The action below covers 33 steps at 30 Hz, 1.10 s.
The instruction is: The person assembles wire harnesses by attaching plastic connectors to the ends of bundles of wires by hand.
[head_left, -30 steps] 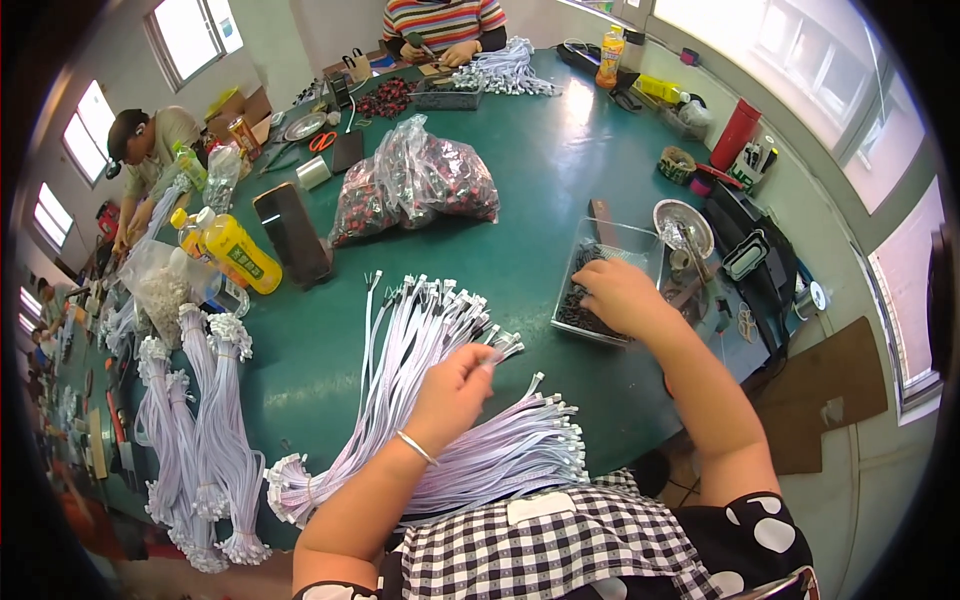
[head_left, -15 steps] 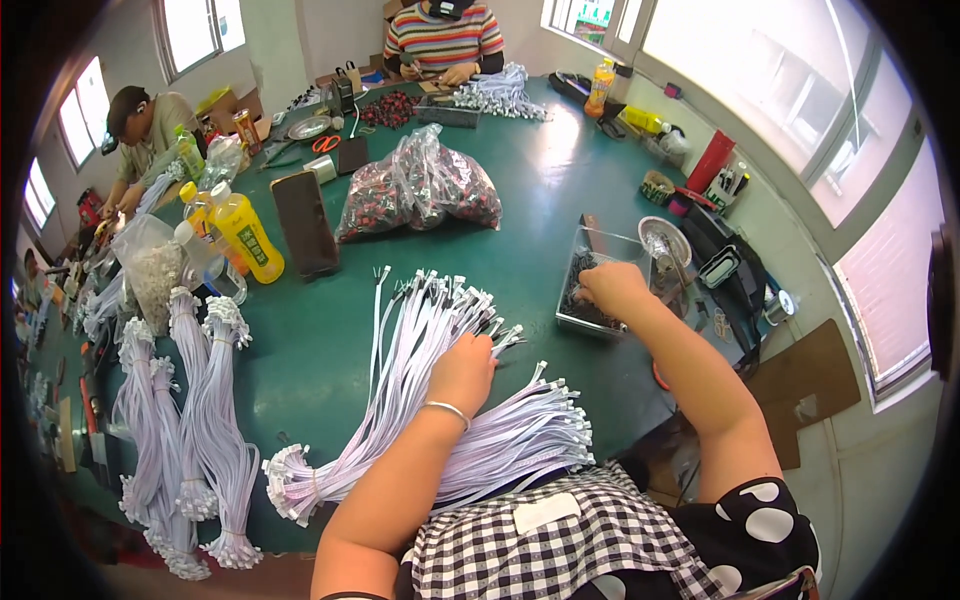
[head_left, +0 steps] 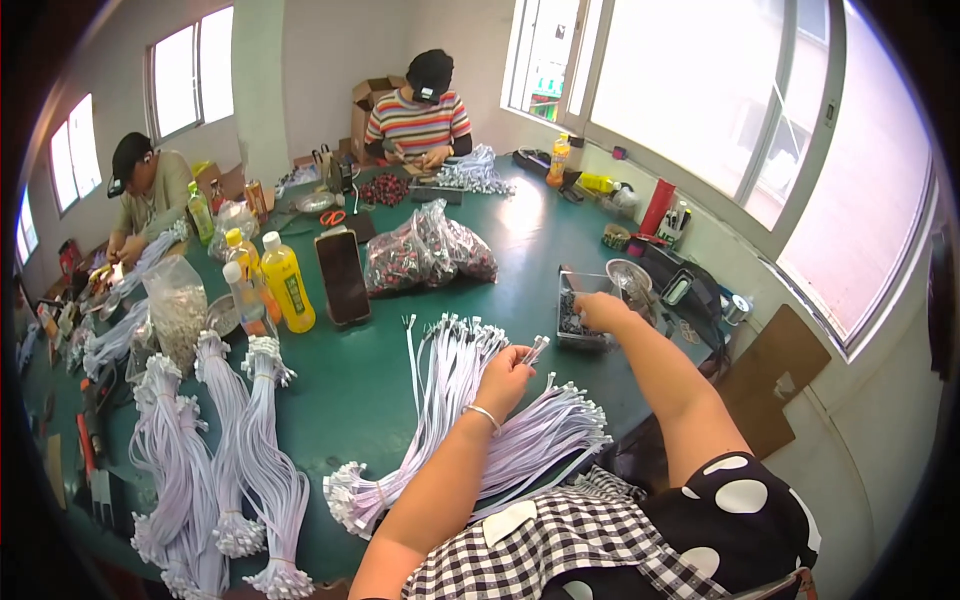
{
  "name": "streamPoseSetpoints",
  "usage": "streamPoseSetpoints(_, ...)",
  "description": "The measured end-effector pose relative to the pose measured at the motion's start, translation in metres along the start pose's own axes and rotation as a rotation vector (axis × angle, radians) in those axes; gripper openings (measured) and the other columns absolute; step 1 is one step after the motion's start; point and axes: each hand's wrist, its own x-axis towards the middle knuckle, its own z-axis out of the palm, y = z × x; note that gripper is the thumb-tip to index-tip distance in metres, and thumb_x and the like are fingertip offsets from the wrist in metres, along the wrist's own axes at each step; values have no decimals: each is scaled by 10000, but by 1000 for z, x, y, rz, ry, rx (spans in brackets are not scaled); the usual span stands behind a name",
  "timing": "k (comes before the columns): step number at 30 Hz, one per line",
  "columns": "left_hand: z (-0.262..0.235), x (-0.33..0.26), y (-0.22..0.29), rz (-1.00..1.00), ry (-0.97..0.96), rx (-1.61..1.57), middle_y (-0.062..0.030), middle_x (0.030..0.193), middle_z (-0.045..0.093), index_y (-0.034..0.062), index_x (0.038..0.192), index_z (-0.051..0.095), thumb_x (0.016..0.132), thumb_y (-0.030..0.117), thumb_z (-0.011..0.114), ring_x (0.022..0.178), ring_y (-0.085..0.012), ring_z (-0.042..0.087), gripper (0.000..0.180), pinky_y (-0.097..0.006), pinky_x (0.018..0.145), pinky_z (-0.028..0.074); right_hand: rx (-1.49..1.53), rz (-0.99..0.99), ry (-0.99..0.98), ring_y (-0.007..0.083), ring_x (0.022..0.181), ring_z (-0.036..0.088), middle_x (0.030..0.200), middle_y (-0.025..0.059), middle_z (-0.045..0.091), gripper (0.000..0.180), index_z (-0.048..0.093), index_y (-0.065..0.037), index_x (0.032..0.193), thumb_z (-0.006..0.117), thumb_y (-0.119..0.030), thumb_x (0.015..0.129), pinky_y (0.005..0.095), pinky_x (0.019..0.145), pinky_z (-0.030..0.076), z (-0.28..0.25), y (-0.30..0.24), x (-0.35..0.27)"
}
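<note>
White flat cables [head_left: 452, 375] with small white end connectors lie fanned out before me, gathered at the lower left end. My left hand [head_left: 503, 382] is closed over the middle of the fan, pinching a few cables whose connector ends [head_left: 537, 350] stick out past the fingertips. Beside it, nearer my body, a second fan of the same cables [head_left: 550, 432] spreads to the right. My right hand [head_left: 602, 314] reaches into a clear plastic bin [head_left: 586, 343] of small black parts. Its fingers are drawn together; what lies between them is hidden.
Tied cable bundles [head_left: 262, 440] lie on the left. Behind them stand drink bottles [head_left: 288, 285], a propped phone [head_left: 343, 278] and a bag of red-and-black parts [head_left: 430, 250]. A metal bowl [head_left: 630, 275] is beside the bin. Two people [head_left: 418, 120] work across the green table [head_left: 520, 240].
My view has tilted up and shifted. The left hand has turned up, with connector ends now showing beyond its fingertips. My right hand stays at the bin.
</note>
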Motion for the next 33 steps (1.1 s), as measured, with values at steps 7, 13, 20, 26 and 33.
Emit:
streamPoseSetpoints(7,0,-10,15,-95,-54,-242,47,663,471,76,1023,620,918,230,548,554,-37,399,200,-174,513,312,0,104,-127,303,1019,591,1042,111,641,341,637,-133,1033,673,-294,735,415,824,479,15,-7,14)
streamPoseSetpoints(13,-13,-9,20,-17,9,-263,-39,844,607,41,946,549,896,95,546,722,-98,570,73,-225,652,457,68,-49,-29,311,820,613,830,132,645,158,621,-57,833,674,-149,715,401,692,481,17,-1,28)
streamPoseSetpoints(20,-14,-9,39,-182,52,-426,-52,852,605,35,995,562,868,54,557,740,-135,585,128,-248,692,477,347,-463,86,326,689,583,743,167,598,121,593,-23,778,615,-75,671,402,632,461,30,32,35)
streamPoseSetpoints(26,-10,-10,48,-307,76,-377,-21,787,576,65,912,550,859,57,558,682,-106,558,54,-232,632,439,951,-400,13,124,605,482,643,62,505,70,532,3,766,543,-10,698,275,549,398,-10,-14,-20)
streamPoseSetpoints(33,-5,-5,46,-346,7,-326,-13,742,553,68,895,522,850,59,533,629,-93,508,48,-229,603,410,1745,-253,-445,62,685,533,760,11,574,93,589,7,896,546,18,815,207,614,441,9,-49,-64)
